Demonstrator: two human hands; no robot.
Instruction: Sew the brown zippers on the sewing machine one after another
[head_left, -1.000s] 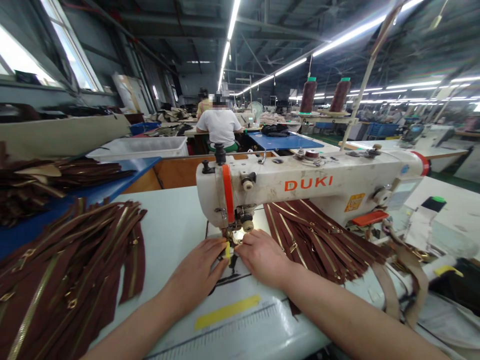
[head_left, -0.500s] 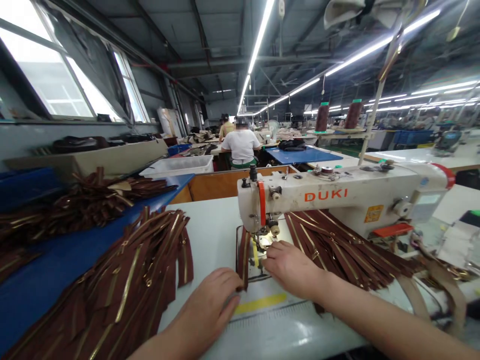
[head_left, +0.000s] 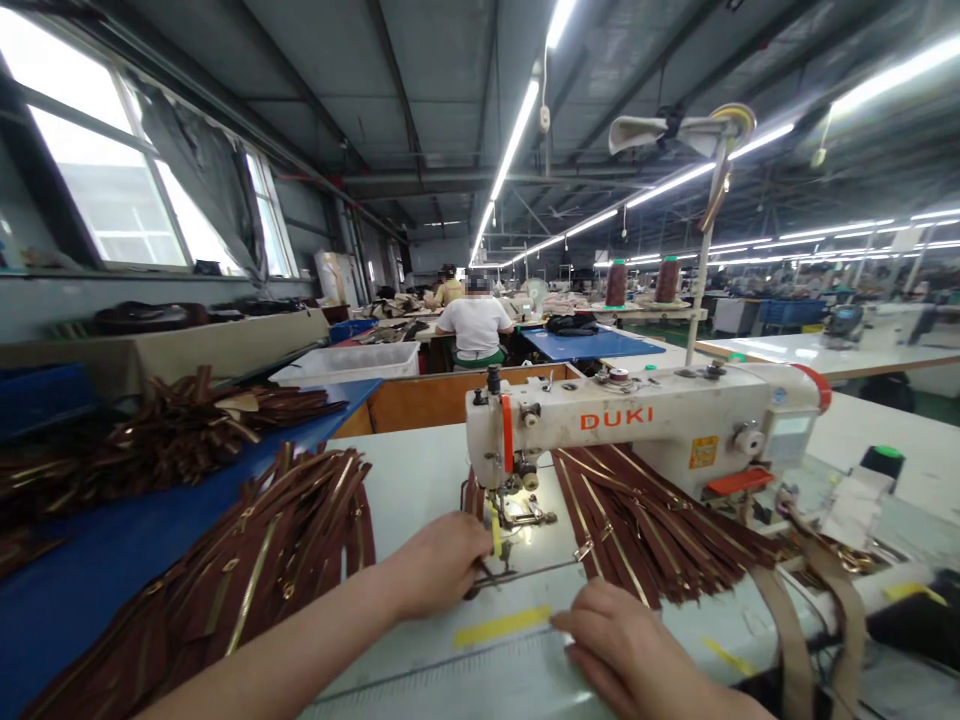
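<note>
Left of the needle on a white metal DUKI sewing machine with orange trim (head_left: 675, 405): narrow dark-brown fabric zipper strip (head_left: 471, 496), near end partly covered by left hand (head_left: 444, 560). Fingers bent over; grip hidden, cannot tell whether closed. Near right, right hand (head_left: 628, 640), fingers loosely parted, just beside flat yellow tape strip (head_left: 502, 627). Right of needle, fanned pile of brown gold-toothed zippers (head_left: 667, 535).

We read "DUKI" in orange letters (head_left: 616, 418) on the sewing machine (head_left: 679, 412); the yellow label (head_left: 703, 452) farther right on it is illegible.
</note>
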